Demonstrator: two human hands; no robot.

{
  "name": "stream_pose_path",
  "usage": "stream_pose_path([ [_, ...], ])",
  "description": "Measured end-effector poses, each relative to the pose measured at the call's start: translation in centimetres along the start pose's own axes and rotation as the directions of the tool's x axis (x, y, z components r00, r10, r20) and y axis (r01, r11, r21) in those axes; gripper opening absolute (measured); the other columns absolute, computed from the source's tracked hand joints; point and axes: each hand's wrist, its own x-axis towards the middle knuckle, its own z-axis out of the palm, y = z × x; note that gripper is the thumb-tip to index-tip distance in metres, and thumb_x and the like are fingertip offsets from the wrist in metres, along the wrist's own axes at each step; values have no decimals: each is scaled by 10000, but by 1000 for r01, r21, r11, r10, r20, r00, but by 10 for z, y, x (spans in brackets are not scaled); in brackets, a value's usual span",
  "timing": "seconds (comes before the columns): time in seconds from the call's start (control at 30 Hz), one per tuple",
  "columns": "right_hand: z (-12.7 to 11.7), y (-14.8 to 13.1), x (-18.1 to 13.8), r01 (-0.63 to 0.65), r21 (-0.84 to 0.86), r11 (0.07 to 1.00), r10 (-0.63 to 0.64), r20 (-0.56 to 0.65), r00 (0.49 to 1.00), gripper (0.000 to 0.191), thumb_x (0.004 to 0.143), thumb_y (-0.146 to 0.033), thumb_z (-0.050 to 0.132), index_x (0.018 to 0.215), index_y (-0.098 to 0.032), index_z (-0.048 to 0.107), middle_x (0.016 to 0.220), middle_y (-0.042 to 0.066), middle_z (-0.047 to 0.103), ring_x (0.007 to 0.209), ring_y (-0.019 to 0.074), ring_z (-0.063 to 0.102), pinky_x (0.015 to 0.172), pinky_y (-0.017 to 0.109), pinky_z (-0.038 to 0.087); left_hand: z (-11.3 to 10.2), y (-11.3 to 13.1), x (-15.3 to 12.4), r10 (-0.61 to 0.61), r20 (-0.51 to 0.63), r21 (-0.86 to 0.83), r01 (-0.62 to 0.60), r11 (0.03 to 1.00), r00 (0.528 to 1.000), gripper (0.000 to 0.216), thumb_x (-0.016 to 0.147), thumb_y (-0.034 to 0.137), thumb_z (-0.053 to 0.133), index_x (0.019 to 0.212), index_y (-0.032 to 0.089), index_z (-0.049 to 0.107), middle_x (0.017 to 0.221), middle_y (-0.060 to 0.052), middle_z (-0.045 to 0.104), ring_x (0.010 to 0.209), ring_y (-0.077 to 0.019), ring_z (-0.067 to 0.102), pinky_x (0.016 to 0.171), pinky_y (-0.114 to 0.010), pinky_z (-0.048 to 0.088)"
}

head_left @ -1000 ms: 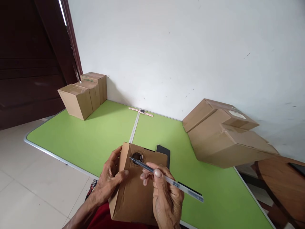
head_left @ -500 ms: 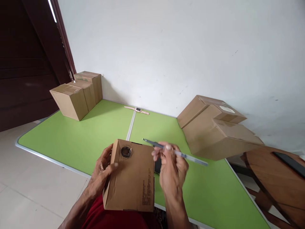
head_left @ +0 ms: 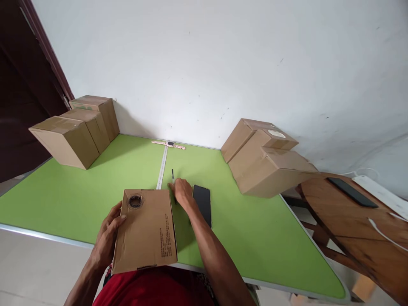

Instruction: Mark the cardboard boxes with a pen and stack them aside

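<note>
My left hand [head_left: 106, 236] grips the left side of a small cardboard box [head_left: 148, 231], its thumb lying over the top face. The box rests tilted against my body at the table's front edge. Near its upper left corner is a round dark-edged hole [head_left: 135, 201], and printed text runs along its right side. Just beyond the box, my right hand [head_left: 181, 189] is low over the green table with its fingers closed round a pen [head_left: 172, 173]. Part of the pen is hidden by the fingers. A black phone [head_left: 202, 204] lies just right of that hand, partly covered by my forearm.
Several cardboard boxes stand in a left group [head_left: 76, 131] and a right group [head_left: 264, 161] by the wall. A pale-strapped watch [head_left: 170, 144] lies at the table's back edge. On the right, a wooden table [head_left: 344, 221] bears a dark device [head_left: 350, 192] and white cables.
My right hand has carried the pen from above the box's right side forward and down to the table. The view has shifted rightward; my left hand still holds the box.
</note>
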Motion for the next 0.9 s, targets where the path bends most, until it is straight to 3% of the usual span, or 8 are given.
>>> stream_pose_path([
  [0.13, 1, -4, -5, -11, -37, 999, 10, -36, 999, 280, 1034, -406, 672, 1171, -165, 706, 1142, 80, 741, 988, 222, 730, 892, 430, 618, 0, -4, 4, 4, -21, 15, -3, 1000, 1000, 854, 679, 533, 896, 1432, 216, 646, 1275, -116, 781, 1048, -373, 759, 632, -298, 582],
  [0.23, -6, 11, -30, 4, -25, 1000, -7, -132, 991, 372, 1055, -444, 612, 1223, -121, 688, 1120, 160, 749, 971, 262, 734, 838, 405, 610, 0, -7, 4, 12, -35, 10, -12, 1000, 999, 881, 667, 547, 890, 1439, 205, 639, 1298, -114, 775, 1078, -374, 749, 662, -306, 586],
  [0.33, -11, 37, -68, -76, -42, 996, 62, -259, 964, 566, 995, -468, 681, 1361, -47, 589, 1323, 299, 640, 1196, 388, 654, 885, 467, 589, 0, -12, 6, 29, -30, -2, -29, 1000, 999, 889, 660, 558, 885, 1435, 197, 641, 1346, -114, 757, 1148, -381, 723, 758, -337, 606],
  [0.4, -10, 54, -91, -178, -63, 982, 151, -307, 940, 696, 885, -482, 800, 1337, -3, 577, 1345, 353, 580, 1296, 491, 555, 941, 575, 553, 1, -17, 9, 60, -22, -7, -60, 998, 998, 855, 666, 565, 880, 1409, 202, 662, 1369, -108, 746, 1152, -373, 721, 822, -349, 605],
  [0.47, -7, 66, -105, -256, -63, 965, 224, -316, 922, 725, 825, -487, 840, 1288, 13, 590, 1304, 367, 576, 1301, 538, 519, 939, 630, 533, 6, -22, 15, 101, 5, -21, -101, 995, 995, 813, 684, 562, 872, 1385, 201, 676, 1357, -103, 750, 1086, -347, 738, 815, -339, 598],
  [0.67, -11, 83, -103, -277, 43, 960, 278, -256, 926, 799, 745, -477, 852, 1297, 30, 576, 1299, 359, 598, 1276, 515, 581, 937, 531, 544, 34, -26, 44, 195, 173, -117, -176, 977, 965, 716, 810, 513, 800, 1422, 188, 618, 1136, -78, 781, 818, -243, 712, 675, -303, 556],
  [0.8, -16, 106, -105, -258, 143, 955, 285, -220, 933, 933, 647, -468, 860, 1330, 73, 526, 1301, 383, 598, 1126, 517, 684, 866, 532, 560, 53, -28, 59, 223, 160, -147, -201, 969, 962, 764, 806, 515, 805, 1464, 199, 578, 1344, -115, 720, 946, -270, 721, 745, -321, 568],
  [0.9, -19, 131, -112, -268, 274, 924, 324, -186, 928, 941, 578, -526, 865, 1284, 10, 550, 1175, 344, 684, 1005, 486, 740, 781, 520, 584, 66, -29, 65, 243, 189, -169, -212, 962, 951, 789, 778, 525, 827, 1456, 192, 601, 1464, -147, 660, 1092, -329, 712, 823, -363, 583],
])
